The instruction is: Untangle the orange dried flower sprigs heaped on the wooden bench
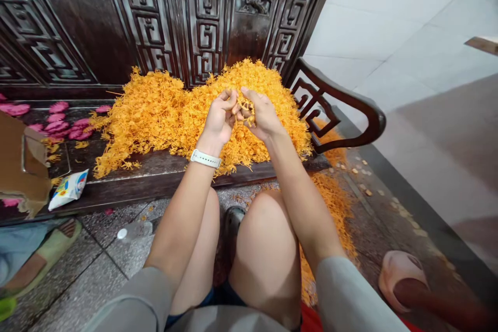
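- Left hand (220, 116): fingers curled in, thumb and forefinger closed on one end of the orange sprig (246, 106). A white wristband (205, 158) sits on this wrist.
- Right hand (264, 114): thumb and forefinger pinched on the other end of the same sprig, remaining fingers loosely folded.
- Location of the sprig: held between both hands, just above the orange pile (163, 109) that covers the rear of the dark wooden counter (155, 180), against the carved back panel.
- Judgement on handling: the sprig looks thin and flexible, so a fingertip grip close to the point being worked should give control. Gripping further out would likely bend it. Keeping the hands over the pile means a dropped bit lands with the rest rather than joining the orange spill (334, 207) on the floor by the armrest (342, 109).
- Surroundings: pink pieces (58, 124) lie apart at the left end of the counter, with a cardboard box (19, 166) in front of them. A clear bottle (134, 231) lies on the floor. Another person's sandalled foot (42, 257) is at lower left.
- Writing: a small packet (69, 189) on the counter edge carries blue, white and yellow print, too small to read. No brand is legible on the wristband or box.
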A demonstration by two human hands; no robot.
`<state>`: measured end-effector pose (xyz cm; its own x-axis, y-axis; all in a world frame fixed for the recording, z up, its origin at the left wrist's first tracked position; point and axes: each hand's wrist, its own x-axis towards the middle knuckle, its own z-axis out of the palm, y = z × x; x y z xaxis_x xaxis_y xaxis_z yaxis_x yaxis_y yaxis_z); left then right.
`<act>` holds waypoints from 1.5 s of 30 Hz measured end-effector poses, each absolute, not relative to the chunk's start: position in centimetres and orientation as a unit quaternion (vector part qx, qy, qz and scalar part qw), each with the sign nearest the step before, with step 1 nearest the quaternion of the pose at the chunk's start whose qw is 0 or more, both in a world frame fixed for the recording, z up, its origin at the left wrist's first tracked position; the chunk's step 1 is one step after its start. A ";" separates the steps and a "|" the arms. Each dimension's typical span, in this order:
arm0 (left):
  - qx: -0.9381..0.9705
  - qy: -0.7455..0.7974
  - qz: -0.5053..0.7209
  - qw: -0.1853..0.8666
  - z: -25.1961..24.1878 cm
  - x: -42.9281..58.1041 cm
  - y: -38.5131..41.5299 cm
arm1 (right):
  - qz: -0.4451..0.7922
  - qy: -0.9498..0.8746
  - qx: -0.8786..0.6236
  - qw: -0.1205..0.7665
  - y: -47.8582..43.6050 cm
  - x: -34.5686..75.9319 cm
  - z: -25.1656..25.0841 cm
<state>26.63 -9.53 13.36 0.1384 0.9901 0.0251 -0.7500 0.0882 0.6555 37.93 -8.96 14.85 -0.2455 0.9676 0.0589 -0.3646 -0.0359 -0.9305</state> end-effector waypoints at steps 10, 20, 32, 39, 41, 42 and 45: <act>0.184 0.125 0.632 0.742 12.9 25.8 -9.8 | 0.663 -0.407 -0.223 0.588 -11.6 41.5 18.6; 0.239 0.172 0.659 0.693 12.6 26.7 -9.3 | 0.395 -0.503 -0.417 0.646 -7.3 42.7 16.3; 0.277 0.186 0.663 0.670 12.2 27.6 -8.9 | 0.413 -0.607 -0.423 0.531 -5.6 42.7 11.5; 0.277 0.209 0.701 0.623 11.8 27.7 -8.8 | 0.463 -0.666 -0.324 0.486 -7.3 41.2 12.7; 0.281 0.207 0.709 0.613 11.6 27.5 -8.6 | 0.471 -0.671 -0.317 0.477 -7.5 41.3 12.8; 0.280 0.203 0.711 0.612 11.6 27.3 -8.5 | 0.469 -0.672 -0.320 0.476 -7.6 41.4 12.8; 0.268 0.210 0.716 0.609 11.4 27.2 -8.4 | 0.432 -0.678 -0.333 0.494 -7.9 41.6 13.1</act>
